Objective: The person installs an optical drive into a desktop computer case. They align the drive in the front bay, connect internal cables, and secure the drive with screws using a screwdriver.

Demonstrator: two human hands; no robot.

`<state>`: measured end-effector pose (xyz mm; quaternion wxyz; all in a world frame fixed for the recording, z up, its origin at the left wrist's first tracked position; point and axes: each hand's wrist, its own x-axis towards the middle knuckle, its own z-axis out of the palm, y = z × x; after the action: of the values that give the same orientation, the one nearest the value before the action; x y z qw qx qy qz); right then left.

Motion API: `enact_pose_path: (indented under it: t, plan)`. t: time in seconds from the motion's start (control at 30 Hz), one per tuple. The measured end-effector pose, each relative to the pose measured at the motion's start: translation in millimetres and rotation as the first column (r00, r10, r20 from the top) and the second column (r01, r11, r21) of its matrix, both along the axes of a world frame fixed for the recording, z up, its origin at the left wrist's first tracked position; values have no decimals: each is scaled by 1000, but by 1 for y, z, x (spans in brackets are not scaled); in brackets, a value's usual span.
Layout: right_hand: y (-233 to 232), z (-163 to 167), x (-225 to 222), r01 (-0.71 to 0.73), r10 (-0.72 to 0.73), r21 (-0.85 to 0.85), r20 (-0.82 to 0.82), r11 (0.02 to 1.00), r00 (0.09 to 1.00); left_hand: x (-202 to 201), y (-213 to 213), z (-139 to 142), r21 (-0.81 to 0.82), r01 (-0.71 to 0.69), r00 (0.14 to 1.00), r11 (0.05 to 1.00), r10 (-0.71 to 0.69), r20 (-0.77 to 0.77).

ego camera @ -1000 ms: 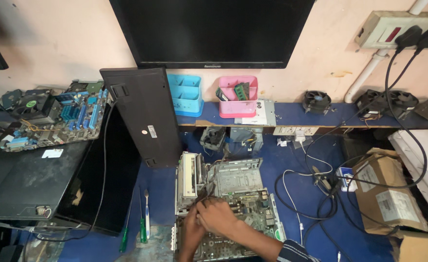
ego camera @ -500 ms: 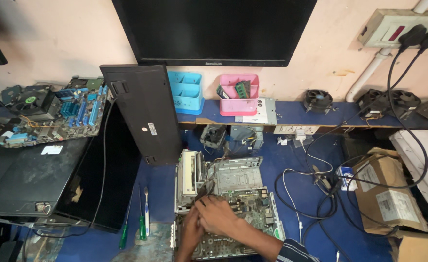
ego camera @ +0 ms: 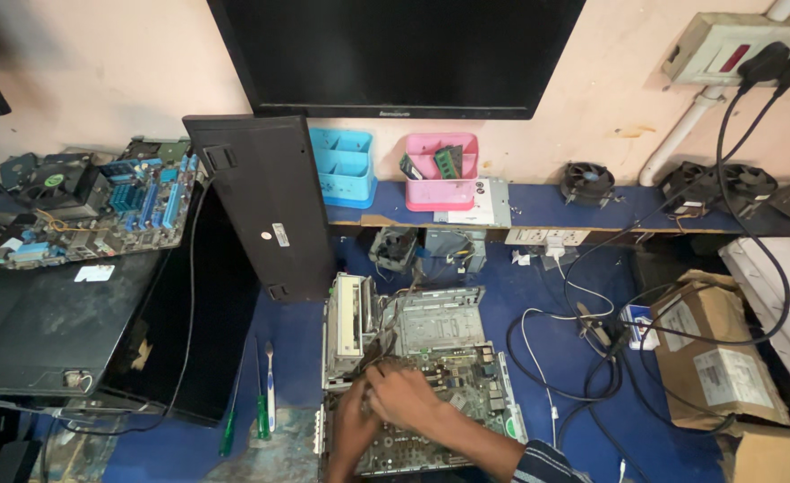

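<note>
Here, circuit board: the green board (ego camera: 453, 385) lies inside the open computer case (ego camera: 413, 376) on the blue tabletop (ego camera: 297, 331), long axis running away from the person.
Right hand: the right hand (ego camera: 406, 400) rests on the board's near-left part, fingers (ego camera: 379, 377) curled down onto it; grasp cannot be told.
Left hand: the left hand (ego camera: 352, 431) is just left of the right, fingers hidden.
Containers behind the case: the pink bin (ego camera: 441, 172) holds memory sticks; the blue bin (ego camera: 345, 165) looks empty.

Dim, even indoor light, soft shadows, wide-angle bending at edges, slight blur.
</note>
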<state>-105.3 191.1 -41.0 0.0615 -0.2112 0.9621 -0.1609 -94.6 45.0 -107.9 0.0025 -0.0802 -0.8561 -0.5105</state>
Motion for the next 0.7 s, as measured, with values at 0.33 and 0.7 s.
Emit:
enact_pose_path:
  t: [0.33, 0.7]
  plan:
    - [1, 4, 5, -45, 39, -136, -49, 990, 998, -4, -3, -15, -34, 11, 981, 999, -17, -193]
    - [-1, 17, 4, 32, -29, -23, 127, 999, 991, -4, 6, -1, 68, -21, 988, 997, 31, -150]
